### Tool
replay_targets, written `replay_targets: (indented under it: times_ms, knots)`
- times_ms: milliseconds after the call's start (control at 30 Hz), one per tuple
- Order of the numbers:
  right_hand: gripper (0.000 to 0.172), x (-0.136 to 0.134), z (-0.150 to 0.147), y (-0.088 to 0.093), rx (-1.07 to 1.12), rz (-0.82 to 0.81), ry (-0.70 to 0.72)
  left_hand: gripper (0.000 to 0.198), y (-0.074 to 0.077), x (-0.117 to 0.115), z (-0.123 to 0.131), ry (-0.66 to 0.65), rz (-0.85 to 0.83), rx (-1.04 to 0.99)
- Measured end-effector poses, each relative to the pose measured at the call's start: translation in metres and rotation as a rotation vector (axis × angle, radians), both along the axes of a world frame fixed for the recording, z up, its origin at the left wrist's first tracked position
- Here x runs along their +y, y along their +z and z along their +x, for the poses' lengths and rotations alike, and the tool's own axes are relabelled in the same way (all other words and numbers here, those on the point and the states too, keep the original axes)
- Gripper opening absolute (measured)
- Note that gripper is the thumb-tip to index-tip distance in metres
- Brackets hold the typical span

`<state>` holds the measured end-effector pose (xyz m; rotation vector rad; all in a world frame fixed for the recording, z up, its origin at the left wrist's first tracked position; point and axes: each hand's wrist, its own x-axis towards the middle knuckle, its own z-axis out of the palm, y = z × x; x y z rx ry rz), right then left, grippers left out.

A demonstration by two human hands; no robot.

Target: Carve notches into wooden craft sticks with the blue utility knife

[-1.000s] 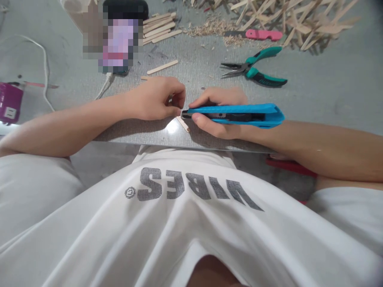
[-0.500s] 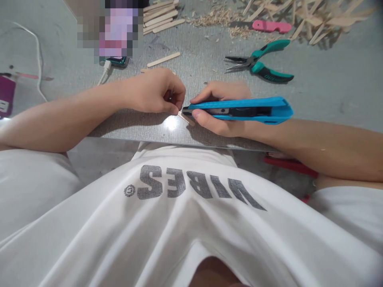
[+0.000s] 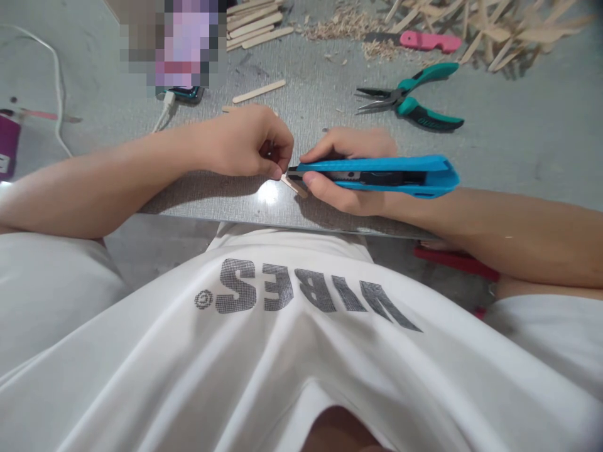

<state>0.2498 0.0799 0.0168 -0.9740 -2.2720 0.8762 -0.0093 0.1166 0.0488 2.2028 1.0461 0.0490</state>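
Close to the table's near edge, my left hand (image 3: 257,144) pinches a wooden craft stick (image 3: 294,187), whose lower end pokes out slanting toward me. My right hand (image 3: 346,172) is wrapped round a blue utility knife (image 3: 391,176), with its black tip against the stick beside my left fingertips. The blade's edge is too small to make out there. Beyond my left hand lies another craft stick (image 3: 259,92), and part of one more shows just behind my knuckles.
Needle-nose pliers (image 3: 409,100) lie beyond my right hand. Farther back are a pink-handled knife (image 3: 431,41), wood shavings (image 3: 339,26), a stack of sticks (image 3: 257,25) and a heap of wooden pieces (image 3: 499,28). A phone (image 3: 188,94) with a white cable (image 3: 164,113) stands at left.
Both hands keep their hold on the stick and the knife. The knife's rear end has tilted down slightly, and the view has shifted a little.
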Motion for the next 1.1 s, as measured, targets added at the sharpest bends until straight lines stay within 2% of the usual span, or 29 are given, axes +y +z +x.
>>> replay_targets:
  times_ms: [167, 333, 567, 900, 1100]
  knots:
    - [0.025, 0.002, -0.001, -0.002, 0.088, 0.063, 0.069, 0.004, 0.000, 0.000, 0.000, 0.016, -0.012, -0.001]
    - [0.025, 0.002, 0.000, -0.001, 0.079, 0.062, 0.057, 0.004, 0.001, -0.001, 0.002, -0.012, 0.014, -0.017]
    - [0.031, -0.001, 0.000, 0.000, -0.058, -0.002, 0.010, 0.002, -0.001, 0.000, 0.001, -0.006, 0.013, -0.006]
    - [0.005, 0.010, -0.013, 0.002, 0.087, 0.182, 0.166, 0.009, -0.003, -0.002, 0.002, 0.026, 0.030, -0.042]
    - [0.004, 0.018, -0.019, -0.006, 0.195, 0.216, 0.226, 0.022, -0.009, -0.001, 0.006, 0.101, 0.022, -0.100]
